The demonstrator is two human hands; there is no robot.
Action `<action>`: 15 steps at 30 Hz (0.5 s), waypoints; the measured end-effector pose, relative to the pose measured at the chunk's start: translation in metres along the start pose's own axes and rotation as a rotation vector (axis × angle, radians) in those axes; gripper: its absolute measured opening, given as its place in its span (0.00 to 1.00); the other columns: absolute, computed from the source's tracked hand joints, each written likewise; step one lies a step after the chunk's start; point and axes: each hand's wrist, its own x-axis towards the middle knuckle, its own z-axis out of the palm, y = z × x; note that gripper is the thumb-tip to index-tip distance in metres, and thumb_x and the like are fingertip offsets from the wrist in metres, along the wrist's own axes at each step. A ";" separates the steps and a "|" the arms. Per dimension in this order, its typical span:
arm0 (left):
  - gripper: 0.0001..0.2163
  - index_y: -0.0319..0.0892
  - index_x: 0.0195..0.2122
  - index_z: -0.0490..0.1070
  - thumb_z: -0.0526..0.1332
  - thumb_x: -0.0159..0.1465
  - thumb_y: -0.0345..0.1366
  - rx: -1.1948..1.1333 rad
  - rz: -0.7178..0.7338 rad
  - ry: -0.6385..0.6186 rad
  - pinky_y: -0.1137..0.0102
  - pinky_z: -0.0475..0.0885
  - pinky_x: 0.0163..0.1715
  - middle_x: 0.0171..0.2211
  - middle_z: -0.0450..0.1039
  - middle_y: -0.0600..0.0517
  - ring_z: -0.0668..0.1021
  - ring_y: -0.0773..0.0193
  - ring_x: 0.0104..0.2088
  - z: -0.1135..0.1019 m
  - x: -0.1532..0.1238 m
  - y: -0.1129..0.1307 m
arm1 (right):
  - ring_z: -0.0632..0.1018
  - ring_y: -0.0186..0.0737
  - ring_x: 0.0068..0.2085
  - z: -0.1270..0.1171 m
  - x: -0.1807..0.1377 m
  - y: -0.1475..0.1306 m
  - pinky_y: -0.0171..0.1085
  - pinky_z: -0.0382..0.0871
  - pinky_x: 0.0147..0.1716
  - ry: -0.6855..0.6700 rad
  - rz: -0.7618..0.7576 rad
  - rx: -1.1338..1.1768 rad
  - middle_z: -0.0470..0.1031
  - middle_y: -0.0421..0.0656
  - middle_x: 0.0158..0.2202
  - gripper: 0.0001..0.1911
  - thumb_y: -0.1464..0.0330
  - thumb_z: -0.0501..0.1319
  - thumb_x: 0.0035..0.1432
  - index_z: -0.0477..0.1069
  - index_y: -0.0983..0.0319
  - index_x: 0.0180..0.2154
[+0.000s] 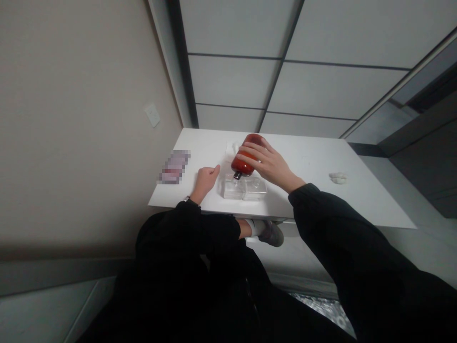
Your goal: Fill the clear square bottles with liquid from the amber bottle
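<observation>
A red bottle [246, 165] with a dark neck is tipped over in my right hand [266, 162], whose fingers wrap round its body from above. Its neck points down at a clear plastic box [254, 189] near the table's front edge. Whether liquid is coming out is too blurred to tell. Left of the box, my left hand [207, 180] rests on the table as a loose fist, thumb raised and touching neither box nor bottle. Behind the bottle lies a small whitish, crumpled thing [235, 146], partly hidden.
The white table [307, 162] stands against a wall [89, 95] on the left and a panelled partition [228, 78] behind. A pixelated pinkish item [174, 166] lies at the table's left, a crumpled white piece [338, 178] at its right. A shoe [271, 233] shows below the front edge.
</observation>
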 end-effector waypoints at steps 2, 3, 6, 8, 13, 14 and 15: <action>0.27 0.48 0.19 0.44 0.56 0.67 0.54 0.002 0.001 0.001 0.64 0.47 0.28 0.20 0.44 0.57 0.53 0.67 0.25 0.000 0.000 0.000 | 0.65 0.50 0.75 -0.001 0.000 0.000 0.68 0.60 0.74 -0.009 -0.001 -0.021 0.67 0.45 0.74 0.33 0.81 0.52 0.72 0.62 0.52 0.72; 0.27 0.48 0.19 0.44 0.56 0.67 0.54 0.003 0.001 0.000 0.64 0.47 0.28 0.20 0.44 0.57 0.53 0.67 0.25 -0.001 -0.001 0.001 | 0.65 0.49 0.76 -0.001 0.000 0.000 0.68 0.60 0.74 -0.013 -0.004 -0.033 0.67 0.45 0.74 0.33 0.80 0.51 0.72 0.61 0.52 0.72; 0.26 0.48 0.19 0.44 0.55 0.68 0.53 0.009 0.003 -0.004 0.64 0.47 0.28 0.20 0.44 0.57 0.53 0.67 0.25 -0.001 -0.001 0.001 | 0.65 0.49 0.76 -0.001 -0.001 0.000 0.67 0.60 0.74 -0.009 -0.023 -0.061 0.66 0.46 0.74 0.32 0.81 0.51 0.72 0.61 0.53 0.72; 0.26 0.48 0.20 0.44 0.55 0.68 0.52 0.013 0.007 -0.006 0.65 0.47 0.29 0.21 0.44 0.57 0.53 0.67 0.25 -0.001 -0.001 0.000 | 0.65 0.50 0.76 -0.001 -0.001 0.001 0.67 0.60 0.74 0.000 -0.038 -0.064 0.66 0.48 0.74 0.33 0.82 0.52 0.72 0.61 0.54 0.72; 0.27 0.48 0.19 0.44 0.55 0.69 0.52 0.026 0.009 -0.006 0.65 0.47 0.29 0.20 0.44 0.57 0.53 0.67 0.25 0.001 0.001 -0.003 | 0.68 0.52 0.74 0.004 0.000 0.004 0.68 0.62 0.72 0.061 -0.067 -0.051 0.68 0.48 0.73 0.37 0.83 0.56 0.69 0.61 0.52 0.73; 0.27 0.48 0.19 0.44 0.55 0.69 0.52 0.028 0.009 -0.006 0.65 0.47 0.29 0.20 0.44 0.57 0.53 0.67 0.25 0.002 0.002 -0.004 | 0.69 0.52 0.73 0.005 0.000 0.004 0.68 0.63 0.72 0.079 -0.081 -0.063 0.69 0.48 0.72 0.36 0.83 0.56 0.70 0.61 0.52 0.73; 0.27 0.47 0.18 0.44 0.55 0.69 0.52 0.029 0.010 -0.005 0.65 0.47 0.29 0.20 0.44 0.57 0.53 0.68 0.24 0.002 0.002 -0.005 | 0.70 0.52 0.73 0.006 0.000 0.005 0.67 0.64 0.72 0.095 -0.095 -0.079 0.70 0.48 0.72 0.36 0.83 0.56 0.70 0.60 0.53 0.73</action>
